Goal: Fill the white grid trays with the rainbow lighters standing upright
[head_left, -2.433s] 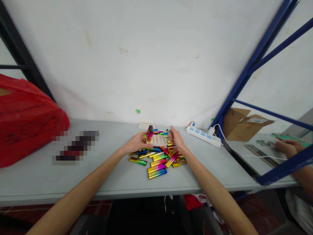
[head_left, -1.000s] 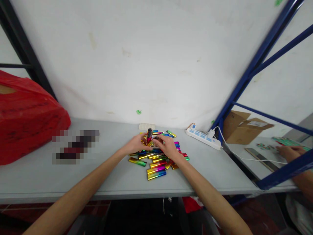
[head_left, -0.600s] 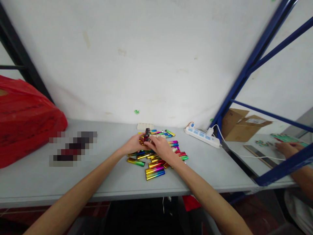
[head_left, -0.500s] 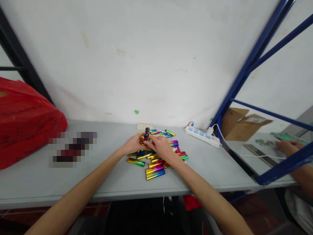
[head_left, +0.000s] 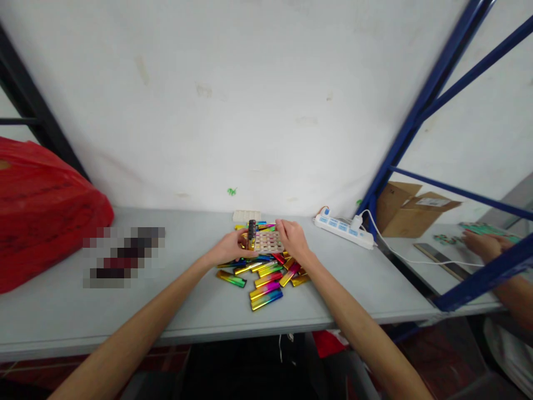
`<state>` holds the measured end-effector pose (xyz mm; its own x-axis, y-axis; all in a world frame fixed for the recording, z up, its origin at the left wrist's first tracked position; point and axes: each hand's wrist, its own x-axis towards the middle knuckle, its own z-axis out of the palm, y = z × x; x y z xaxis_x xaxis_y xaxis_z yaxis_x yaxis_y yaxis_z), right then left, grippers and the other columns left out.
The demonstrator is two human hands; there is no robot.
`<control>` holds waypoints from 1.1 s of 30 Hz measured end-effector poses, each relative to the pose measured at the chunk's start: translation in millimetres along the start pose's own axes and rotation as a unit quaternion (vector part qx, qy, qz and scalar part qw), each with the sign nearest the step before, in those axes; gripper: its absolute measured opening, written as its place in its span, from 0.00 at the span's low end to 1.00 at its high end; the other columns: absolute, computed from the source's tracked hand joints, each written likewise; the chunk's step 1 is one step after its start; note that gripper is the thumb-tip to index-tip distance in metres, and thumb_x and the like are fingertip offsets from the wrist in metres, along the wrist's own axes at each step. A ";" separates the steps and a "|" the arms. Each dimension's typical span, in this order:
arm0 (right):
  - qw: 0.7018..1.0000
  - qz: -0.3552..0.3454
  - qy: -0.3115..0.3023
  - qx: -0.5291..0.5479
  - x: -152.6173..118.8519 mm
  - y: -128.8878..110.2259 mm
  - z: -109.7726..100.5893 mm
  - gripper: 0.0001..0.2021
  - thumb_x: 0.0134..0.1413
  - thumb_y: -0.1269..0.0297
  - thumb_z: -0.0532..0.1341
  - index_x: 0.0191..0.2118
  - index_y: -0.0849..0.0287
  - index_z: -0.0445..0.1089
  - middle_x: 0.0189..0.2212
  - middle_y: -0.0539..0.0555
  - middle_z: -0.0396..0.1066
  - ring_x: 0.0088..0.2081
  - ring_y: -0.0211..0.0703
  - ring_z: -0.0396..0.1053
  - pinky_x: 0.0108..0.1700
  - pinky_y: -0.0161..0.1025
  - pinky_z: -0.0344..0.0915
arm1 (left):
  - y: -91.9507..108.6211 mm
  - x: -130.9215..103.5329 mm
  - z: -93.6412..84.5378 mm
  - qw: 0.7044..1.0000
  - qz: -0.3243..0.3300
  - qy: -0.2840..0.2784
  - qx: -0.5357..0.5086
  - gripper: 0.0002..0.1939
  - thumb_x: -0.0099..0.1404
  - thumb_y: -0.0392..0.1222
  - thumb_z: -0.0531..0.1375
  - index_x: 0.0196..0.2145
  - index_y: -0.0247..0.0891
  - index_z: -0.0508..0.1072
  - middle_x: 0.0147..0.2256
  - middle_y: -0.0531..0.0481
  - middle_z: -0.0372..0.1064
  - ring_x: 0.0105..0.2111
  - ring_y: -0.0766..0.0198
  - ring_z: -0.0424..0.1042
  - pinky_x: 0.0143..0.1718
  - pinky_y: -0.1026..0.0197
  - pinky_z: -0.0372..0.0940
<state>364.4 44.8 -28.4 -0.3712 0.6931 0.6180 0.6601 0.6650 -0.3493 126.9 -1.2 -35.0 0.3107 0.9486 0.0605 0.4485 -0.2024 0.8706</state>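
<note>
A pale tray with rows of slots (head_left: 268, 242) is held above a pile of shiny multicoloured lighter-like pieces (head_left: 266, 280). My left hand (head_left: 230, 248) grips its left end, where several black-topped pieces (head_left: 251, 233) stand in a row. At the tray's right end is my right hand (head_left: 292, 239), its fingers pressed together near the top corner. Whether it pinches the tray or a small piece cannot be made out. Another pale tray (head_left: 247, 215) lies on the grey table behind the pile.
A red plastic bag (head_left: 50, 211) fills the far left. To the right lie a white power strip (head_left: 345, 231) and its cable. Beyond the blue frame (head_left: 410, 128) are a cardboard box (head_left: 406, 214) and another person's hands (head_left: 485, 244).
My right hand has moved right, away from my left fingers. The slotted tray between the hands now shows its face, which was mostly covered before.
</note>
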 end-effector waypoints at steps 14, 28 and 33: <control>0.980 0.092 -0.138 -0.107 -0.2 88.9 10.5 0.16 0.69 0.66 0.53 0.56 0.61 0.71 0.51 0.63 0.74 0.53 0.50 0.70 0.55 0.41 0.61 | 15.5 -7.3 -11.5 0.986 0.028 0.051 0.156 0.30 0.45 0.58 0.73 0.41 0.36 0.75 0.30 0.51 0.75 0.27 0.59 0.71 0.24 0.63 0.58; 0.988 0.101 -0.101 -0.064 1.9 95.3 10.5 0.10 0.63 0.67 0.60 0.45 0.61 0.77 0.42 0.62 0.77 0.49 0.50 0.70 0.55 0.44 0.62 | 3.8 -4.8 -21.7 0.984 0.031 0.048 0.169 0.31 0.47 0.57 0.73 0.44 0.36 0.75 0.28 0.51 0.75 0.30 0.56 0.74 0.29 0.62 0.62; 0.989 0.120 -0.072 -0.050 1.8 91.2 9.4 0.12 0.68 0.68 0.52 0.48 0.65 0.71 0.44 0.64 0.76 0.46 0.48 0.72 0.52 0.42 0.63 | 4.3 -5.9 -23.0 0.983 0.021 0.042 0.176 0.31 0.48 0.58 0.72 0.45 0.37 0.74 0.32 0.49 0.77 0.31 0.55 0.74 0.29 0.62 0.62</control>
<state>417.8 109.3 -65.7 -0.2808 0.8648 0.4164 0.7995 0.4507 -0.3970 107.7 -2.0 -20.4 0.2717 0.9511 0.1468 0.7039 -0.3004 0.6437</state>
